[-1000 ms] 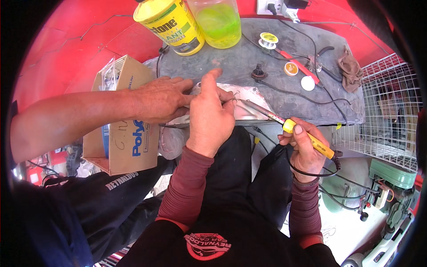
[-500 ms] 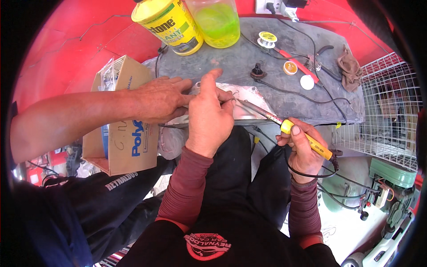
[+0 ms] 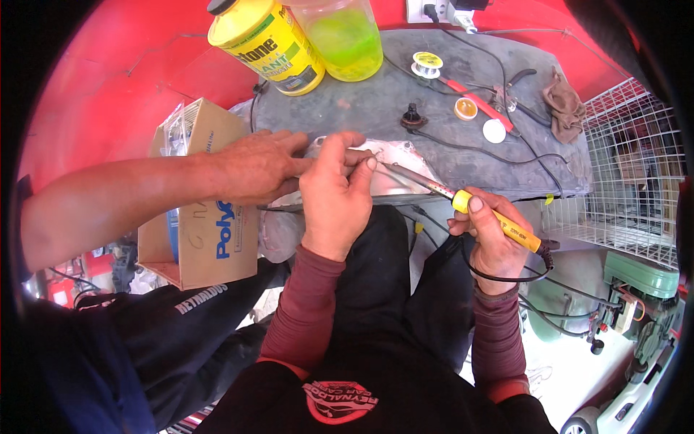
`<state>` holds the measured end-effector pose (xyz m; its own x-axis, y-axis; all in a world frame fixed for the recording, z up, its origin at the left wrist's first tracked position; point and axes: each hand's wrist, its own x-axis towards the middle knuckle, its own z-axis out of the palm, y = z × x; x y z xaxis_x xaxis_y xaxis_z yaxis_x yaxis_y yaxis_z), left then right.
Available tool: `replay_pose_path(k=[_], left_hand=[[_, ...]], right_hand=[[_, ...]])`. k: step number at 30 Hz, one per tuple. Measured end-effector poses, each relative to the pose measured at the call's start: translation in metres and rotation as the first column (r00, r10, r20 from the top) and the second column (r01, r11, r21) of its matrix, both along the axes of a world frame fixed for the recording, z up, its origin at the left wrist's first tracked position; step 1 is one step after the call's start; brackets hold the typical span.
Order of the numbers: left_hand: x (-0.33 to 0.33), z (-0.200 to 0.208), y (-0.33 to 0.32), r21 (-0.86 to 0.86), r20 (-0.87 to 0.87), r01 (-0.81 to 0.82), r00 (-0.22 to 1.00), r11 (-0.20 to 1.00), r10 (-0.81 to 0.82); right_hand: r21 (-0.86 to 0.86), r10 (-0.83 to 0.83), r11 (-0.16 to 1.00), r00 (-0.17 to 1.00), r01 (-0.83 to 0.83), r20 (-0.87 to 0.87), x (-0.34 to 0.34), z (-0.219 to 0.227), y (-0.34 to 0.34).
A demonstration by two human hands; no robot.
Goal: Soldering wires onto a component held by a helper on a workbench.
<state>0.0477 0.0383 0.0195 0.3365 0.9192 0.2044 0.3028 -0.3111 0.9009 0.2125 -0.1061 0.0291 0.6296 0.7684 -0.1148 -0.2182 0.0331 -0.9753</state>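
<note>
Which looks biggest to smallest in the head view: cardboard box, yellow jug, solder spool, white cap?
1. cardboard box
2. yellow jug
3. solder spool and white cap: look alike, so unranked.

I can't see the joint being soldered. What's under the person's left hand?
The left hand covers a shiny metal part; the soldering iron tip reaches its fingers. The joint itself is hidden.

Yellow-handled soldering iron (image 3: 491,220); yellow jug (image 3: 267,43); green liquid jar (image 3: 345,36); maroon sleeves (image 3: 303,311); white wire rack (image 3: 622,173).
</note>
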Motion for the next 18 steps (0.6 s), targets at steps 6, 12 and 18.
replay_pose_path(k=[6, 12, 18], left_hand=[[0.0035, -0.0051, 0.0, -0.01, 0.119, -0.046, 0.992, 0.999, 0.047], [-0.0014, -0.0088, 0.0027, 0.132, 0.088, -0.028, 0.996, 0.991, 0.017], [0.0012, -0.0002, 0.0002, 0.236, 0.017, -0.051, 0.999, 0.97, 0.049]], right_hand=[[0.013, -0.007, 1.0, 1.0, 0.007, -0.006, -0.0004, -0.0008, -0.0026], [0.02, 0.013, 1.0, 1.0, -0.013, 0.011, -0.0006, -0.0034, -0.0027], [0.022, 0.016, 1.0, 1.0, -0.016, 0.022, -0.0005, -0.0028, -0.0031]])
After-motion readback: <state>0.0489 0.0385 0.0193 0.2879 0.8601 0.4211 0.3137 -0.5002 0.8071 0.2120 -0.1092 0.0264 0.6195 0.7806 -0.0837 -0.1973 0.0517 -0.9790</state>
